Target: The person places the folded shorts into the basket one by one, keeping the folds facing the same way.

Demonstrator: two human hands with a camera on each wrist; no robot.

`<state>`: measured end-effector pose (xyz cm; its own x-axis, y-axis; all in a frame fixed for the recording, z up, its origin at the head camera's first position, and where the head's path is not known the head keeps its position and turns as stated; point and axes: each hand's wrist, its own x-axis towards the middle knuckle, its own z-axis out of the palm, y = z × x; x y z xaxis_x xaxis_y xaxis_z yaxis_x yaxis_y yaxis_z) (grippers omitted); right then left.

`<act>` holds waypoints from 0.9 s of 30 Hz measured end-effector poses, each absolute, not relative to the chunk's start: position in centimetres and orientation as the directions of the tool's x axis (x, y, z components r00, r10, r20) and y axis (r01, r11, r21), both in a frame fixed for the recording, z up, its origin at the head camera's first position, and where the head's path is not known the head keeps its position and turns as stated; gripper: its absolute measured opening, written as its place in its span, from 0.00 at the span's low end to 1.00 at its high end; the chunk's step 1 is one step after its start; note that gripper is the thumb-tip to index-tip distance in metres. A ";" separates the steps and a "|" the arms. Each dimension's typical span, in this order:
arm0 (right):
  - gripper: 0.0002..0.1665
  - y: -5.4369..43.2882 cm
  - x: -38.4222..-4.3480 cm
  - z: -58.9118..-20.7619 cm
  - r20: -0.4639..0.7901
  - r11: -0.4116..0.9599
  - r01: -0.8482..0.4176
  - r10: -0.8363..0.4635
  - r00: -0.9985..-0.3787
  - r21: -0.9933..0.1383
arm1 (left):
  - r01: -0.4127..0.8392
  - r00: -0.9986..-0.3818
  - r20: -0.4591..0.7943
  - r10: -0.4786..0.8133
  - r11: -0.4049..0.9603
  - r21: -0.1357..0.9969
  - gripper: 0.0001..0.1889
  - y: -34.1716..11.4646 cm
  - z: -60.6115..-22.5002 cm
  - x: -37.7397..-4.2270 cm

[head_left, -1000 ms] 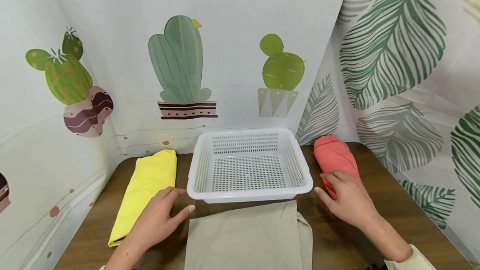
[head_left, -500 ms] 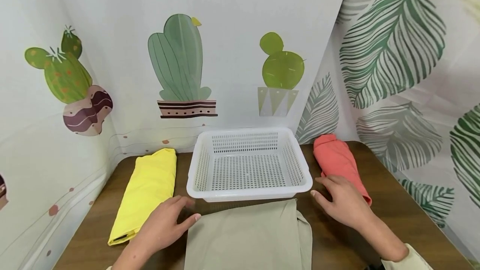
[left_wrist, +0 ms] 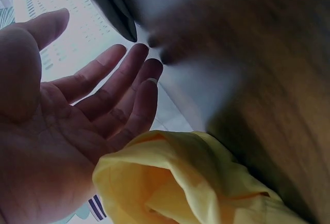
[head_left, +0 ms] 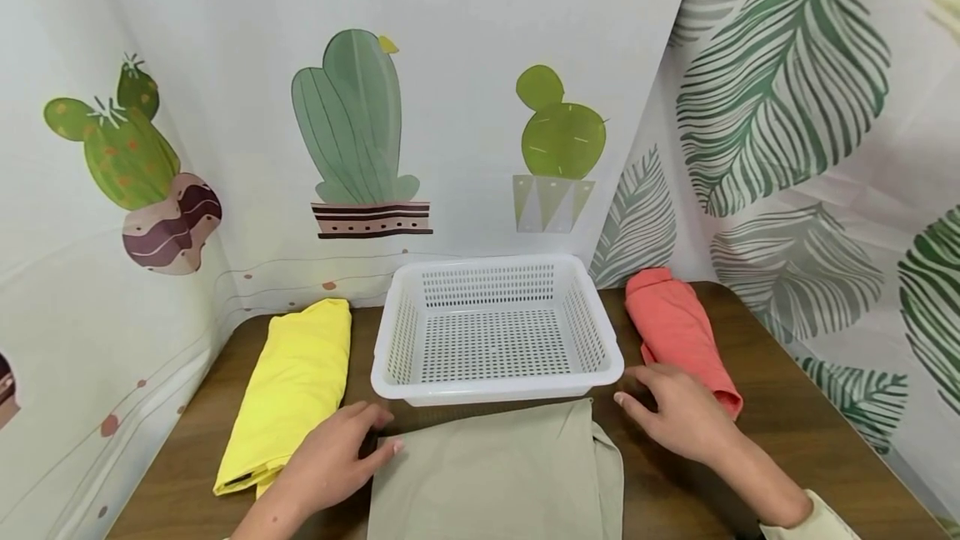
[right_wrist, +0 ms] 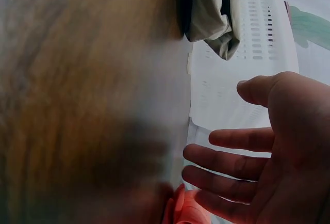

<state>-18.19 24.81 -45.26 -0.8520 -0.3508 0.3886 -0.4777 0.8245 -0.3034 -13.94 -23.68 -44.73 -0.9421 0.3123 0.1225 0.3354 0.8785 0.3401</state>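
Left hand: thumb set apart from loosely bent, slightly parted fingers, the grip spread; it lies between the yellow cloth and the beige cloth, thumb tip at the latter's left edge, contact impossible to tell. Right hand: grip likewise spread, thumb and fingers separated, beside the near part of the red cloth; whether they touch cannot be told. The beige cloth lies flat on the brown table, in front of the white basket. The folded yellow cloth occupies the table's left side, the rolled red cloth its right. Behind stands a printed curtain.
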 end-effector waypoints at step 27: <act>0.13 23.0 -16.7 -45.5 0.252 0.738 -0.481 -0.411 -0.876 -0.473 | 0.251 -0.948 -0.055 0.314 0.840 0.481 0.16 -23.5 -45.4 -13.9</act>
